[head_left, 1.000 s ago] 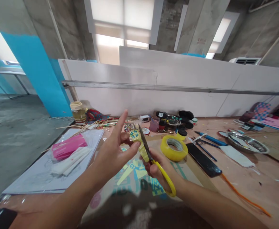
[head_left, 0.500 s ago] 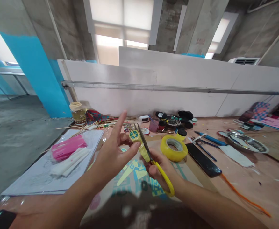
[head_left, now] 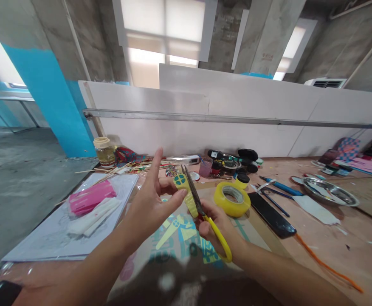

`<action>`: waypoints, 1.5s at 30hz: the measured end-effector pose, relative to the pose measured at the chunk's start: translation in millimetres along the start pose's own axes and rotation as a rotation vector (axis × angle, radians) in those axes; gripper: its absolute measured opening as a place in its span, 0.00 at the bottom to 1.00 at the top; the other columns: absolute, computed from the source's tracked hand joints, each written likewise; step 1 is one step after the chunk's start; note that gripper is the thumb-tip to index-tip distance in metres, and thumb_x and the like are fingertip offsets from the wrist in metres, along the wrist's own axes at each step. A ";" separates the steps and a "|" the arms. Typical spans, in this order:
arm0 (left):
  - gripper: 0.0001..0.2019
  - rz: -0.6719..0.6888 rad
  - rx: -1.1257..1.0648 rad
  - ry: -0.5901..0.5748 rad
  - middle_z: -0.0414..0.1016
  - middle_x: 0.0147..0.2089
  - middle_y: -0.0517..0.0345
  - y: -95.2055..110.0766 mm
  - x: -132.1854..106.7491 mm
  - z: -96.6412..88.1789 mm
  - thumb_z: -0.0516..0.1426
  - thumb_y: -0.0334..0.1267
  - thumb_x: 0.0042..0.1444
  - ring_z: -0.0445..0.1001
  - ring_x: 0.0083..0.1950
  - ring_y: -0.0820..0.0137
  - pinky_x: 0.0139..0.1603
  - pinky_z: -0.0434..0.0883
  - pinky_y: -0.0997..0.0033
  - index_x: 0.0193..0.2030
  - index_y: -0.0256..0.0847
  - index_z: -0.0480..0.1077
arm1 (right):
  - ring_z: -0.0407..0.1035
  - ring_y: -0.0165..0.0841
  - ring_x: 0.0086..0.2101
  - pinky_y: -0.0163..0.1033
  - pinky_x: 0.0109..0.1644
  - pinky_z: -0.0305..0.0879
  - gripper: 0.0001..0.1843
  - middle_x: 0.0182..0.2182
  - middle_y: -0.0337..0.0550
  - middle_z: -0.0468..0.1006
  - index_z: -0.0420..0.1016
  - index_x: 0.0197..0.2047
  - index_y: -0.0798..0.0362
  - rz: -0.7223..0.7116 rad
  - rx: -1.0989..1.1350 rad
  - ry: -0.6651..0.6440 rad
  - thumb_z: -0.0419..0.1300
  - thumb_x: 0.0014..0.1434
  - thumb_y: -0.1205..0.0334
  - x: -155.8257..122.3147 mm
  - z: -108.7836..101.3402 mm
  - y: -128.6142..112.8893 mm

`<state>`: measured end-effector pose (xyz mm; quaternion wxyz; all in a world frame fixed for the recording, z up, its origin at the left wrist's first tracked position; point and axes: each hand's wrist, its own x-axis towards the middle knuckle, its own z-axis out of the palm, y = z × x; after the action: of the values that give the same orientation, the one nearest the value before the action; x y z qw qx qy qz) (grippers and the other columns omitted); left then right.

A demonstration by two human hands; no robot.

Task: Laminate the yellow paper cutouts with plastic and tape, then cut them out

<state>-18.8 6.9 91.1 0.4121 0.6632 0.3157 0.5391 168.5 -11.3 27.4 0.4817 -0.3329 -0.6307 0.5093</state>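
Note:
Between the thumb and fingers of my left hand (head_left: 160, 193) is a small yellow cutout (head_left: 181, 182) with a round, teal-patterned top and a narrower strip below. Its index finger points upward. My right hand (head_left: 213, 221) grips yellow-handled scissors (head_left: 219, 240), their dark blades slightly apart and angled up along the cutout's right edge. The cutout's lower end reaches my right fingers; whether they pinch it I cannot tell. Beneath both hands lies a brown cardboard sheet (head_left: 259, 231) with yellow and teal painted cut pieces (head_left: 170, 231) on it.
Right of my hands sit a yellow tape roll (head_left: 218, 199), a black phone (head_left: 271, 214) and a metal plate (head_left: 342, 196). On the left, white paper (head_left: 39, 238) carries a pink packet (head_left: 92, 196). Paint jars (head_left: 242, 180) and a lidded jar (head_left: 103, 152) stand along the back.
The cutout has turned slightly, so its round top faces me more squarely. My left index finger has shifted a little left. Both hands keep their holds.

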 end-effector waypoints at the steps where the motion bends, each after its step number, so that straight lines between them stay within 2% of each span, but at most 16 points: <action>1: 0.51 -0.021 -0.036 0.009 0.74 0.31 0.67 -0.1 0.9 0.1 0.63 0.37 0.60 0.74 0.33 0.73 0.34 0.69 0.74 0.78 0.50 0.31 | 0.47 0.27 0.27 0.34 0.28 0.46 0.37 0.28 0.33 0.58 0.68 0.36 0.52 -0.003 0.002 -0.002 0.66 0.46 0.24 -0.4 0.0 -1.6; 2: 0.49 -0.049 -0.068 0.015 0.74 0.31 0.67 -0.1 2.2 -0.2 0.63 0.38 0.59 0.74 0.33 0.73 0.35 0.70 0.74 0.78 0.48 0.35 | 0.47 0.27 0.26 0.34 0.27 0.46 0.37 0.28 0.33 0.58 0.68 0.36 0.52 -0.006 0.007 -0.008 0.65 0.46 0.24 -0.7 0.2 -2.8; 4: 0.38 -0.106 -0.114 0.022 0.75 0.32 0.65 0.1 5.3 -1.7 0.64 0.42 0.59 0.75 0.33 0.72 0.36 0.71 0.73 0.72 0.43 0.51 | 0.47 0.27 0.26 0.34 0.28 0.47 0.38 0.28 0.33 0.58 0.68 0.36 0.52 -0.007 0.013 -0.020 0.64 0.46 0.23 -1.2 0.4 -3.3; 6: 0.23 -0.137 -0.121 0.019 0.76 0.32 0.62 -0.2 8.7 -4.0 0.63 0.44 0.59 0.76 0.33 0.71 0.37 0.72 0.71 0.57 0.39 0.65 | 0.49 0.28 0.28 0.35 0.29 0.49 0.39 0.29 0.34 0.60 0.69 0.37 0.52 -0.001 0.016 -0.020 0.65 0.44 0.22 -1.6 0.4 -0.6; 7: 0.17 -0.140 -0.096 0.009 0.76 0.31 0.61 -0.6 10.1 -5.1 0.63 0.45 0.59 0.75 0.33 0.71 0.37 0.72 0.70 0.49 0.39 0.68 | 0.51 0.29 0.28 0.35 0.30 0.50 0.39 0.29 0.35 0.62 0.70 0.37 0.52 0.000 0.017 -0.014 0.65 0.44 0.22 -1.8 0.3 1.4; 9: 0.12 -0.134 -0.021 -0.017 0.74 0.30 0.61 -1.0 11.5 -6.2 0.62 0.46 0.58 0.73 0.32 0.71 0.36 0.71 0.71 0.37 0.38 0.70 | 0.52 0.29 0.30 0.35 0.31 0.50 0.39 0.30 0.36 0.63 0.71 0.39 0.52 0.001 0.014 -0.010 0.65 0.44 0.23 -2.0 0.0 4.5; 12: 0.11 -0.112 0.025 -0.001 0.70 0.28 0.63 0.9 9.4 -3.3 0.62 0.43 0.56 0.68 0.30 0.74 0.33 0.67 0.74 0.30 0.39 0.69 | 0.49 0.28 0.28 0.35 0.29 0.47 0.39 0.29 0.34 0.60 0.70 0.39 0.52 -0.010 0.007 -0.049 0.63 0.46 0.22 -2.0 0.0 3.8; 18: 0.11 -0.069 0.042 0.132 0.62 0.24 0.69 8.1 2.4 7.2 0.60 0.39 0.56 0.60 0.26 0.77 0.28 0.60 0.77 0.27 0.42 0.62 | 0.47 0.27 0.27 0.34 0.27 0.44 0.41 0.29 0.34 0.58 0.66 0.40 0.51 -0.007 -0.016 -0.121 0.60 0.47 0.20 -1.1 1.4 -2.9; 22: 0.13 -0.040 0.135 0.103 0.58 0.23 0.69 6.6 3.1 7.2 0.60 0.39 0.56 0.57 0.24 0.77 0.25 0.56 0.76 0.25 0.42 0.60 | 0.47 0.28 0.27 0.35 0.27 0.43 0.41 0.29 0.33 0.57 0.66 0.41 0.51 -0.014 -0.030 -0.107 0.59 0.46 0.19 -1.2 1.5 -2.0; 30: 0.14 -0.033 0.142 0.123 0.58 0.22 0.69 4.5 3.1 7.2 0.59 0.40 0.56 0.57 0.23 0.77 0.24 0.55 0.76 0.24 0.43 0.58 | 0.47 0.29 0.28 0.36 0.29 0.44 0.41 0.28 0.33 0.57 0.65 0.41 0.51 -0.012 -0.118 -0.116 0.58 0.49 0.19 -2.3 -1.0 -7.7; 36: 0.14 -0.047 0.150 0.103 0.61 0.23 0.68 1.4 2.4 6.9 0.59 0.41 0.57 0.60 0.25 0.76 0.25 0.57 0.76 0.25 0.43 0.59 | 0.46 0.28 0.27 0.36 0.29 0.42 0.41 0.27 0.32 0.56 0.65 0.39 0.51 -0.013 -0.061 -0.100 0.60 0.46 0.20 -0.5 -0.1 -0.4; 45: 0.14 -0.068 0.147 0.111 0.59 0.23 0.69 3.9 1.4 9.7 0.59 0.41 0.57 0.59 0.24 0.76 0.25 0.57 0.76 0.25 0.43 0.60 | 0.48 0.28 0.27 0.36 0.30 0.45 0.39 0.28 0.33 0.58 0.67 0.37 0.51 -0.015 -0.019 -0.053 0.65 0.44 0.22 1.0 1.0 9.7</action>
<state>-9.2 4.3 94.5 0.3622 0.6498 0.3991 0.5360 166.6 -8.2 18.3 0.4654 -0.3190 -0.6507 0.5081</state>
